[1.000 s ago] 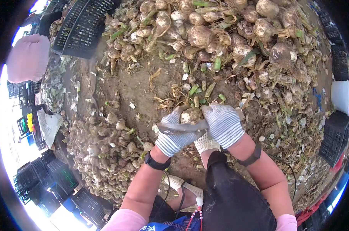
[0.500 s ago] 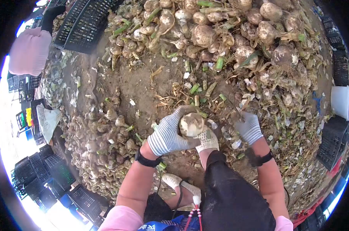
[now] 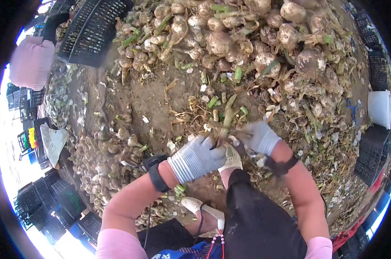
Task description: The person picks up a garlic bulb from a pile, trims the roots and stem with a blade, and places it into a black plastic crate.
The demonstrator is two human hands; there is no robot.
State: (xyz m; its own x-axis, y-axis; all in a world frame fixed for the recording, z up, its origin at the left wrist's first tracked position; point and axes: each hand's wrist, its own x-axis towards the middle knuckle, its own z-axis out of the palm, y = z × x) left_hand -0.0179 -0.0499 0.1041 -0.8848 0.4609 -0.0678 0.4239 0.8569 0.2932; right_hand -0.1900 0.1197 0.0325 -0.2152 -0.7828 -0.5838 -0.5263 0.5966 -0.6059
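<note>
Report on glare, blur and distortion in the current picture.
Head view: blown-out white glare down the left edge, around the black perforated plastic crates; head view: the right hand, gloved in grey-striped white fabric, is blurred, while the left hand, gloved alike, looks sharper; head view: strong fisheye bending, with a curved black border.

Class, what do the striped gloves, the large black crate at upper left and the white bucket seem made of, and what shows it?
Striped gloves: probably knitted fabric, matte, with a soft, close fit.
Large black crate: likely moulded plastic, with regular rows of openings.
White bucket: perhaps plastic, smooth and evenly pale; painted metal remains possible.
</note>
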